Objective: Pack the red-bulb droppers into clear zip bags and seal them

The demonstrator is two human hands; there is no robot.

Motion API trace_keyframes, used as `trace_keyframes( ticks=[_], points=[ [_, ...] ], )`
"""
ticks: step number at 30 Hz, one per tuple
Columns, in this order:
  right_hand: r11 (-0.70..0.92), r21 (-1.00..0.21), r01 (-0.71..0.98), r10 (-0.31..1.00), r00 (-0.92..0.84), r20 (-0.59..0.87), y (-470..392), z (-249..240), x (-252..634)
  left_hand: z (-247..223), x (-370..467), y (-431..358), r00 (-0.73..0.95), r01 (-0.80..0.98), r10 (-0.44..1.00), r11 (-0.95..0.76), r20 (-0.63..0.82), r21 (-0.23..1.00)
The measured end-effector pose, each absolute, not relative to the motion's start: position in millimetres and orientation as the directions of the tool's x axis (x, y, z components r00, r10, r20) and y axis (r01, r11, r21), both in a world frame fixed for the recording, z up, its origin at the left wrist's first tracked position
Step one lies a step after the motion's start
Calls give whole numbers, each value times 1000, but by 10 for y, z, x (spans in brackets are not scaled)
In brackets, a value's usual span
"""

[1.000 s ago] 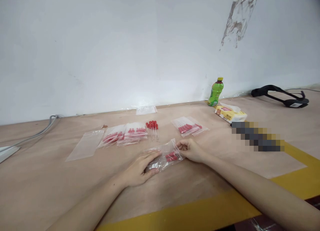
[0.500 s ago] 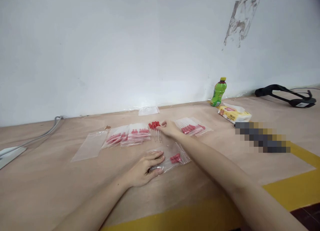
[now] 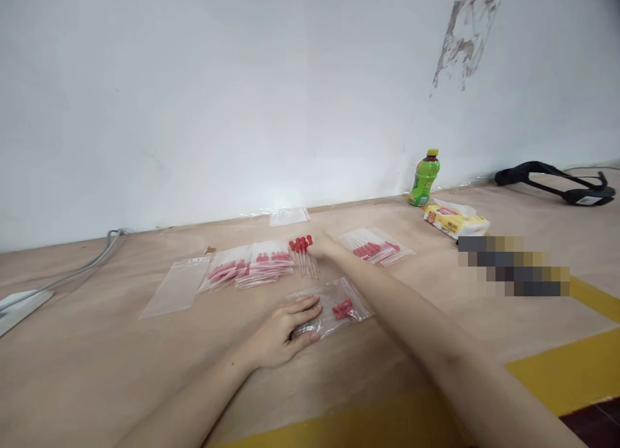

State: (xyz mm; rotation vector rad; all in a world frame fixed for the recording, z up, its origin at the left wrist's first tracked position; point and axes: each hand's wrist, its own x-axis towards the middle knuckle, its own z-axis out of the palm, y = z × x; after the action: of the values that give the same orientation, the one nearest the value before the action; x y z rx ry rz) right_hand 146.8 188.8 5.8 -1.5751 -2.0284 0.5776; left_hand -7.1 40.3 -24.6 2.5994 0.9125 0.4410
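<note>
My left hand [image 3: 285,328] lies flat with fingers spread on the left part of a clear zip bag [image 3: 322,325]. A few red-bulbed droppers [image 3: 343,308] show in that bag's right half. Beyond it stretches my right hand [image 3: 323,246], closed at the right end of a row of loose droppers [image 3: 300,245] with red rubber bulbs and thin clear stems. Its fingers pinch the bulb of the rightmost dropper [image 3: 310,240], though the fingertips are partly hidden. Left of the row lie stacked bags of droppers [image 3: 264,270].
More filled bags [image 3: 368,244] lie to the right, and a flat zip bag [image 3: 177,286] to the left. Another flat bag [image 3: 289,216] rests by the wall. Farther right are a green bottle [image 3: 424,180], a tissue pack [image 3: 455,221] and a black headset-like frame [image 3: 557,184]. A cable [image 3: 97,257] runs at left.
My right hand has curled closer around the rightmost bulb, and that dropper has shifted slightly. My left hand stays on the bag. The whole view has shifted a little.
</note>
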Motion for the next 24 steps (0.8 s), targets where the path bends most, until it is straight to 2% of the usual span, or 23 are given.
trace_keyframes(
  ticks=[5, 7, 10, 13, 16, 20, 24],
  points=[
    [199, -738, 645, 980, -146, 137, 1572, 42, 2040, -261, -78, 408, 738, 537, 650, -727, 179, 428],
    [195, -882, 428, 981, -67, 184, 1395, -44, 2305, -261, -74, 408, 738, 536, 648, -731, 187, 422],
    [172, -965, 196, 979, 80, 190, 1168, -224, 2566, -245, -66, 403, 734, 544, 652, -731, 188, 412],
    [177, -984, 31, 972, 150, 179, 1031, -378, 2613, -224, -63, 396, 729, 559, 661, -725, 178, 403],
    [169, -983, -75, 981, 111, 160, 944, -442, 2533, -217, -63, 392, 728, 564, 663, -724, 175, 396],
    [119, -986, -114, 993, 8, 119, 836, -429, 2467, -224, -62, 391, 728, 558, 661, -725, 181, 404],
    [86, -979, -185, 996, 13, 85, 798, -428, 2531, -229, -59, 391, 731, 546, 654, -732, 194, 408]
  ],
)
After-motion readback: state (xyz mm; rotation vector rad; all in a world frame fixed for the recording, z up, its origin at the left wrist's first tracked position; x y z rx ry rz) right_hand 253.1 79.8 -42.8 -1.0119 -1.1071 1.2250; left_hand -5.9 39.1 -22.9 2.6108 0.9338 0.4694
